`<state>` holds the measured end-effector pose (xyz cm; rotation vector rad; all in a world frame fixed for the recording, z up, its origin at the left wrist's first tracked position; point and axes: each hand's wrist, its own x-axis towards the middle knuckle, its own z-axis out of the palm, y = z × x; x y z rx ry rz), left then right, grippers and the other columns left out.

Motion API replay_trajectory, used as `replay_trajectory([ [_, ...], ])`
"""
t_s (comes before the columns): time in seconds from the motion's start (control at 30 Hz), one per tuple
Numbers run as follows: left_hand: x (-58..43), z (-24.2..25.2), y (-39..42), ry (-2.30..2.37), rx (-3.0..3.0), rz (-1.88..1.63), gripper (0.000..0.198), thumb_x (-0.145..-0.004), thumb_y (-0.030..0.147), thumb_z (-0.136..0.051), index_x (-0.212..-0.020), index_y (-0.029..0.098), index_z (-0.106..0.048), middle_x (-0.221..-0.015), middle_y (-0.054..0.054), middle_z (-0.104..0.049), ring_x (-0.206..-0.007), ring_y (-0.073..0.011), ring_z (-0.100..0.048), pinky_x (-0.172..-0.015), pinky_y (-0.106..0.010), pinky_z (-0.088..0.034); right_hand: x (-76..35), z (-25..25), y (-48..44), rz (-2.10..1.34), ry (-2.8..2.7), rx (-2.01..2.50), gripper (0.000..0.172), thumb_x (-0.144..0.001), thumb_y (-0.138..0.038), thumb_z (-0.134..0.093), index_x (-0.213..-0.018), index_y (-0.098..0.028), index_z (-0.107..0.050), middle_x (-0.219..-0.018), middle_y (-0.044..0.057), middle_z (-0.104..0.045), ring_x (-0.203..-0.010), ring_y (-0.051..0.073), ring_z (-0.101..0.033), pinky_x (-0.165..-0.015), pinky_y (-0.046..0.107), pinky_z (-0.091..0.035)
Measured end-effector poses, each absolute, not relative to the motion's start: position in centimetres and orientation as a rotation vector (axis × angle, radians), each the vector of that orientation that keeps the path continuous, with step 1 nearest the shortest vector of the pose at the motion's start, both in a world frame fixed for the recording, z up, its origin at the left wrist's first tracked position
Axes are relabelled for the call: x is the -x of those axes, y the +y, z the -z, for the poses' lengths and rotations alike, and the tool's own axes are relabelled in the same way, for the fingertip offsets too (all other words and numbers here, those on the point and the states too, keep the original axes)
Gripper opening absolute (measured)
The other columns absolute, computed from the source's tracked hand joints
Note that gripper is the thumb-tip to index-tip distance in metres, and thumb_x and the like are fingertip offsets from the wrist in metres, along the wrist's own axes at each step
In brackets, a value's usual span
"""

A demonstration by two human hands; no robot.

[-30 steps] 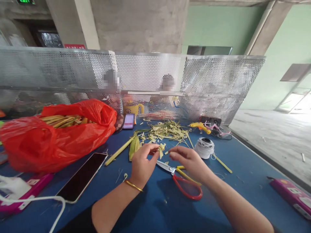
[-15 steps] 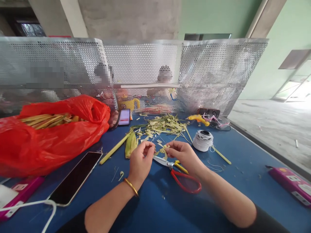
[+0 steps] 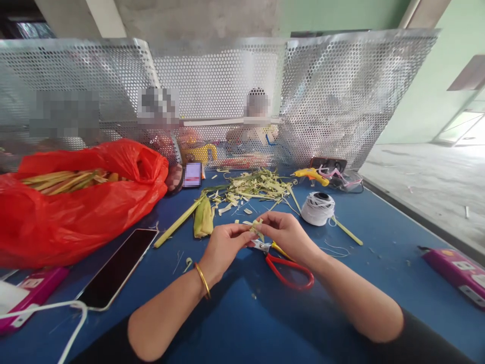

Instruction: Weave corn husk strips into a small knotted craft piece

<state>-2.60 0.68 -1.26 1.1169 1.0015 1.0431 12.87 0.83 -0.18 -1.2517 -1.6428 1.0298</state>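
Observation:
Between my fingertips is a small knotted piece of pale green leaf strip [image 3: 258, 228]. My right hand [image 3: 285, 233] pinches it from the right. From the left, my left hand [image 3: 226, 248] meets it with thumb and fingers pressed together. Just beneath the hands lie scissors [image 3: 290, 273] with one red and one yellow handle; their blades are partly covered by my fingers. Cut leaf scraps [image 3: 259, 186] are heaped beyond my hands. A folded green leaf [image 3: 203, 218] and a long stalk [image 3: 178, 222] rest left of them. To the right stands a ball of white string [image 3: 317, 209].
A red plastic bag [image 3: 87, 217] of stalks fills the left side, near a dark phone [image 3: 117, 268] and a white cable [image 3: 81, 318]. A yellow glue gun [image 3: 310, 175] and glasses [image 3: 343, 179] lie at the back right. A perforated metal screen [image 3: 227, 76] bounds the table, with people behind.
My left hand has moved right, bringing its fingertips up to the leaf piece in my right hand. The camera view has tipped slightly, so the table sits a little higher.

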Motion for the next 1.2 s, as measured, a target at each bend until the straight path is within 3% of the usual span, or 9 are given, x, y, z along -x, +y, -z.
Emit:
replay_trajectory([
  [0.27, 2.3, 1.6, 0.4, 1.111, -1.024, -1.050, 0.008, -0.061, 0.022, -0.075, -0.064, 0.015, -0.074, -0.063, -0.005, -0.071, -0.057, -0.0128, -0.061, -0.061, -0.024, -0.048, -12.1, 0.9, 0.3, -0.657, -1.733, 1.362, 0.017, -0.079, -0.032, -0.055, -0.074, -0.017, -0.062, -0.063, -0.001, -0.059, -0.058, 0.012, -0.049, -0.056, 0.025, -0.036],
  [0.43, 2.4, 1.4, 0.6, 1.020, -0.843, -1.070, 0.014, -0.058, 0.026, -0.079, -0.066, 0.016, -0.074, -0.066, -0.006, -0.072, -0.063, -0.0134, -0.064, -0.068, -0.025, -0.050, -12.8, 0.3, 1.0, -0.941, -1.545, 1.224, 0.031, -0.076, -0.047, -0.058, -0.084, -0.018, -0.064, -0.076, 0.002, -0.066, -0.073, 0.016, -0.059, -0.069, 0.028, -0.045],
  [0.6, 2.7, 1.4, 0.9, 0.969, -0.746, -1.140, 0.018, -0.056, 0.027, -0.080, -0.070, 0.016, -0.074, -0.071, -0.006, -0.073, -0.067, -0.0144, -0.064, -0.068, -0.025, -0.049, -13.4, -0.6, 1.4, -1.170, -1.393, 1.263, 0.046, -0.069, -0.062, -0.060, -0.071, -0.017, -0.064, -0.072, 0.004, -0.066, -0.072, 0.017, -0.061, -0.072, 0.031, -0.047],
  [0.73, 2.6, 1.6, 0.9, 0.971, -0.751, -1.128, 0.019, -0.054, 0.026, -0.081, -0.070, 0.016, -0.075, -0.069, -0.005, -0.071, -0.066, -0.0139, -0.063, -0.064, -0.024, -0.048, -12.8, 0.0, 1.1, -1.246, -1.440, 1.272, 0.037, -0.065, -0.052, -0.068, -0.069, -0.016, -0.063, -0.067, 0.002, -0.065, -0.065, 0.014, -0.058, -0.068, 0.029, -0.045],
  [0.97, 2.3, 1.7, 0.8, 0.979, -0.769, -1.085, 0.019, -0.052, 0.025, -0.082, -0.066, 0.014, -0.075, -0.064, -0.005, -0.069, -0.063, -0.0125, -0.061, -0.068, -0.025, -0.046, -12.5, 0.8, 0.7, -0.884, -1.580, 1.359, 0.023, -0.072, -0.039, -0.058, -0.065, -0.017, -0.060, -0.056, -0.002, -0.055, -0.056, 0.012, -0.047, -0.057, 0.026, -0.037],
  [1.07, 2.6, 1.6, 0.9, 0.960, -0.823, -1.035, 0.026, -0.053, 0.034, -0.082, -0.070, 0.014, -0.074, -0.066, -0.006, -0.070, -0.068, -0.0147, -0.062, -0.068, -0.025, -0.045, -12.6, 0.7, 0.7, -0.804, -1.603, 1.357, 0.022, -0.072, -0.038, -0.057, -0.065, -0.018, -0.060, -0.056, -0.002, -0.055, -0.057, 0.012, -0.047, -0.057, 0.026, -0.037],
  [1.2, 3.1, 1.4, 1.0, 0.919, -0.823, -0.983, 0.037, -0.058, 0.048, -0.078, -0.075, 0.015, -0.074, -0.075, -0.007, -0.072, -0.074, -0.0163, -0.064, -0.070, -0.026, -0.046, -12.7, 0.2, 0.8, -0.968, -1.557, 1.293, 0.023, -0.070, -0.040, -0.060, -0.063, -0.018, -0.058, -0.056, -0.002, -0.054, -0.057, 0.012, -0.047, -0.056, 0.025, -0.037],
])
